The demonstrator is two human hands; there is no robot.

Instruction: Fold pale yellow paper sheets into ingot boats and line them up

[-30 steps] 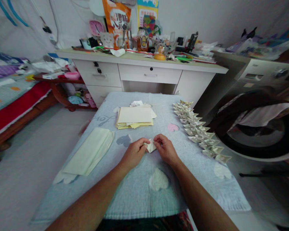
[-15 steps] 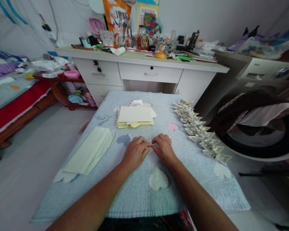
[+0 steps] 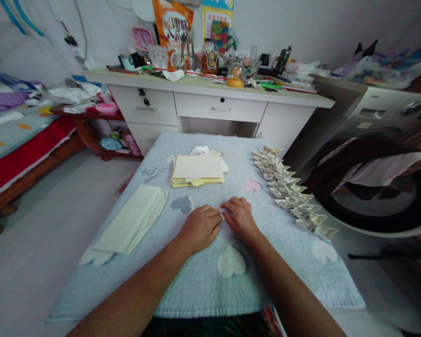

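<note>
My left hand (image 3: pixel 200 227) rests low over the cloth, its fingers curled together around a small piece of folded paper (image 3: pixel 220 210). Close against it, my right hand (image 3: pixel 241 216) pinches the same paper from the other side. Most of that paper is hidden by my fingers, so its shape cannot be made out. Beyond my hands lies a stack of cream and yellow paper sheets (image 3: pixel 198 167). To the left is a pile of long pale green paper sheets (image 3: pixel 130 219). Folded paper boats (image 3: pixel 282 180) stand in close rows on the right.
A light blue cloth with heart prints (image 3: pixel 203 285) covers the table. A crumpled white paper (image 3: pixel 199 150) lies behind the stack. Past the table stands a white desk (image 3: pixel 221 100) crowded with jars and packets. On the right is a washing machine (image 3: pixel 379 110) with laundry hanging from its door.
My left hand has turned and drawn slightly nearer to me, its fingers curling further and covering more of the small paper. My right hand has barely moved.
</note>
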